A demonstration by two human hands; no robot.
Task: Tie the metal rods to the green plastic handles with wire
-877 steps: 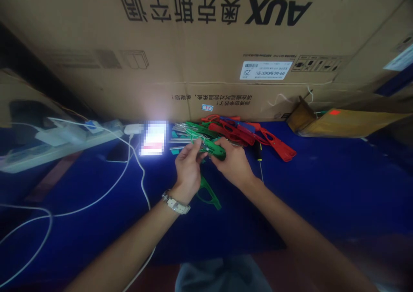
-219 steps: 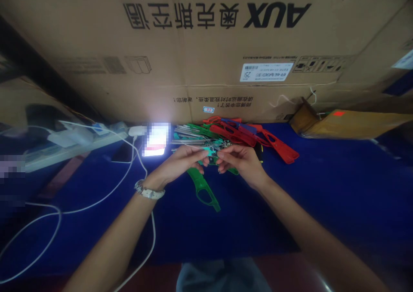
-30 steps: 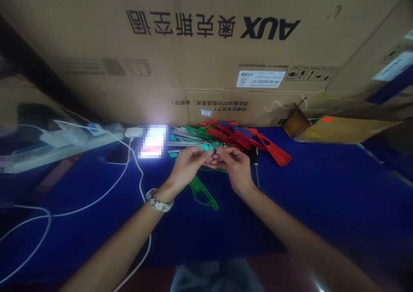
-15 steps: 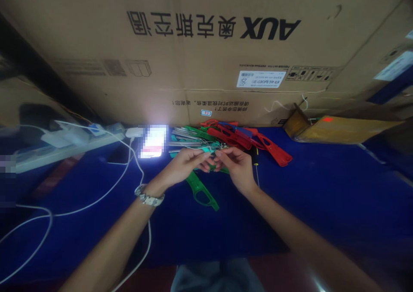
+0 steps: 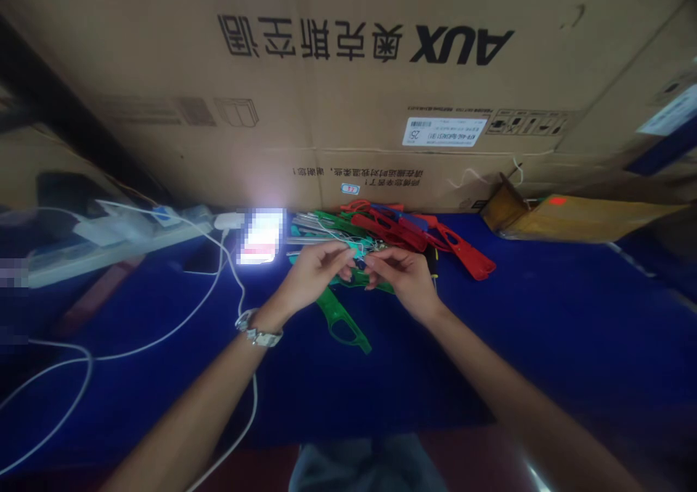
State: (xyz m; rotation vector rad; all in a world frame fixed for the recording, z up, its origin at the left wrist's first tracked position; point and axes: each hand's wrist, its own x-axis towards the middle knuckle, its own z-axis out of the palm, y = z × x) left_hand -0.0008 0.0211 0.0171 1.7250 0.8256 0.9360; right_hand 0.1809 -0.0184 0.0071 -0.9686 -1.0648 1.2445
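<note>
My left hand is closed in a pinch on a small teal part with thin pale wires at it. Facing it, my right hand pinches something tiny that I cannot make out; the two sets of fingertips almost meet. Just below them on the blue surface lies a green plastic handle shell with an oval opening. Another green piece shows partly behind the fingers. Beyond the hands is a pile of red handle shells and green ones, with several thin metal rods at its left.
A lit phone and a white cable lie to the left, near a power strip. A screwdriver is partly hidden behind my right hand. The large cardboard box stands at the back; a yellowish packet lies right.
Both hands have drawn slightly apart, still pinching at the same spot. More of the green piece behind them now shows. The view has shifted slightly.
</note>
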